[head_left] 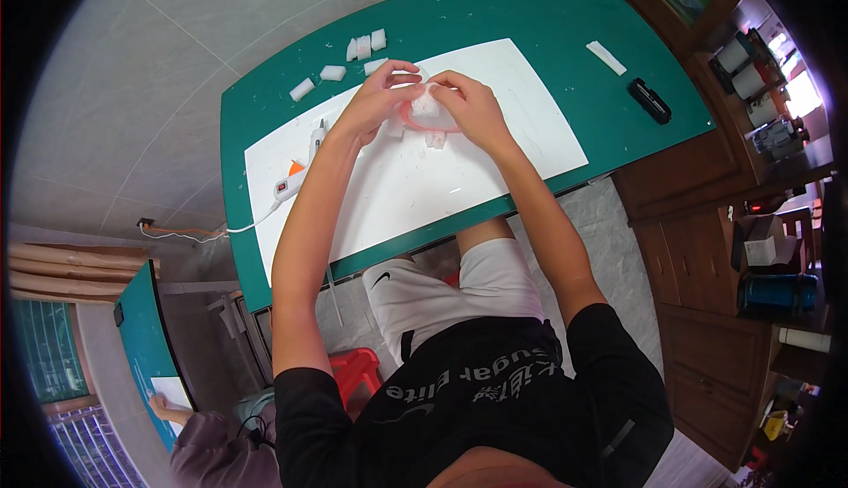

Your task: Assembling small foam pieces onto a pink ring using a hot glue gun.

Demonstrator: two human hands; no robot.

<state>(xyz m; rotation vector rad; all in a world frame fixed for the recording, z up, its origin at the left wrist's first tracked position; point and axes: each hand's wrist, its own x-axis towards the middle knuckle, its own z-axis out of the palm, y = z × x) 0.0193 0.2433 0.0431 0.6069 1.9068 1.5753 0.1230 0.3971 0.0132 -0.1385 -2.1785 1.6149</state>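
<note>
My left hand (380, 102) and my right hand (473, 110) meet over the far part of a white board (512, 108). Between them, their fingertips close on a small white foam-like block (425, 106). Just below the fingers lies a pink ring-shaped piece (409, 120), partly covered by the hands. Another white block (435, 140) sits at its near edge. A white glue gun (287, 186) with an orange part rests on the board, left of my left forearm, which partly hides it.
Several loose white blocks (333, 73) lie along the far left of the green tabletop (495, 11). Toward the right are a white strip (606, 58) and a black case-like object (649, 101). A white cord (252, 226) runs off the left edge. Another person's hand (162, 407) works at a second table.
</note>
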